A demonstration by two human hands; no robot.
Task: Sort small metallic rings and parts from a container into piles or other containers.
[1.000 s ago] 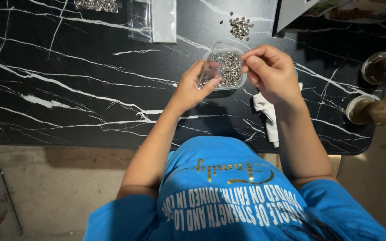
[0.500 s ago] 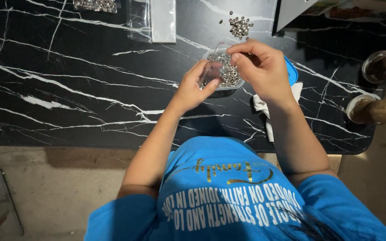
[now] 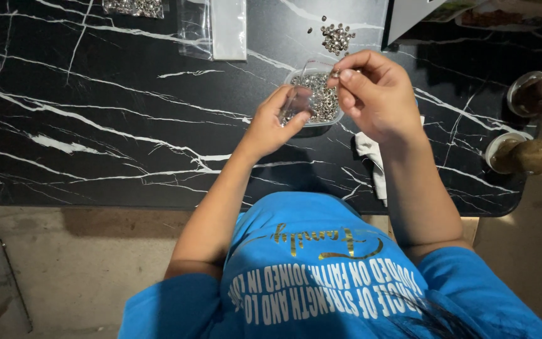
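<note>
My left hand (image 3: 272, 123) grips the near rim of a small clear plastic tub (image 3: 316, 99) filled with several tiny silver metal pieces, held over the black marble table (image 3: 95, 125). Above the tub, my right hand (image 3: 377, 94) pinches one small silver piece (image 3: 335, 73) between thumb and fingertips. A loose heap of the same silver pieces (image 3: 335, 36) lies on the table just beyond the tub.
Two clear plastic bags (image 3: 213, 28) lie at the far edge, another bag of silver pieces (image 3: 134, 6) to their left. A white cloth (image 3: 371, 160) sits under my right wrist. Two round wooden knobs in cups (image 3: 531, 156) stand at the right edge.
My right hand has moved from the tub's right side to over it and lifted, now pinching a small silver piece. My left hand keeps holding the tub.
</note>
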